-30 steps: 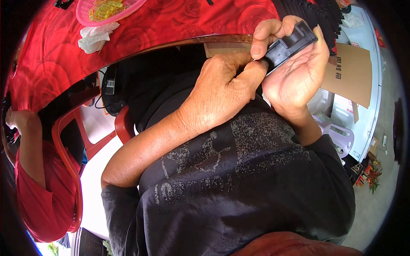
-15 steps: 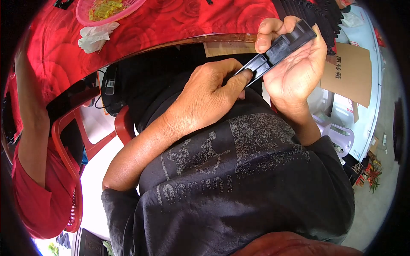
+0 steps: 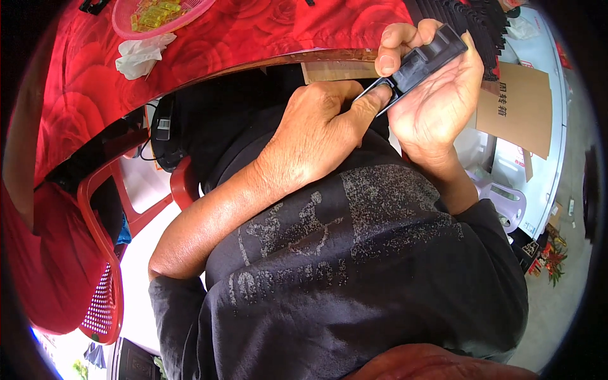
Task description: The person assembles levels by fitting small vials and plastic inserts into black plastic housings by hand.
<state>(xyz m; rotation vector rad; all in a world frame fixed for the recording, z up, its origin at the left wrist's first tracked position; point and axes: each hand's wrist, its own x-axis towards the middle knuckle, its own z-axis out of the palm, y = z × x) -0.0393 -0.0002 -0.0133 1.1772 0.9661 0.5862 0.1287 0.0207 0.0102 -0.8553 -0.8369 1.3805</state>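
Note:
A long black plastic housing (image 3: 415, 71) with raised compartments is held slantwise above my lap, in front of my chest. My right hand (image 3: 438, 114) cradles its upper end from beneath, fingers curled round the far side and thumb along the near edge. My left hand (image 3: 320, 123) pinches the lower end, with the thumb pressed into the recess there. That thumb covers part of the recess, so whether a small piece lies under it cannot be seen.
A table with a red rose-patterned cloth (image 3: 253, 38) lies ahead. On it are a pink basket (image 3: 206, 9) of yellow pieces, crumpled white tissue (image 3: 142, 57) and stacked black parts (image 3: 462, 31). Cardboard (image 3: 522, 114) stands at right. A person in red (image 3: 50, 253) sits left by a red chair (image 3: 114, 278).
My left thumb has slid up along the housing, deeper into its recess. The housing has shifted slightly. At left, the other person's arm has moved outward to the left.

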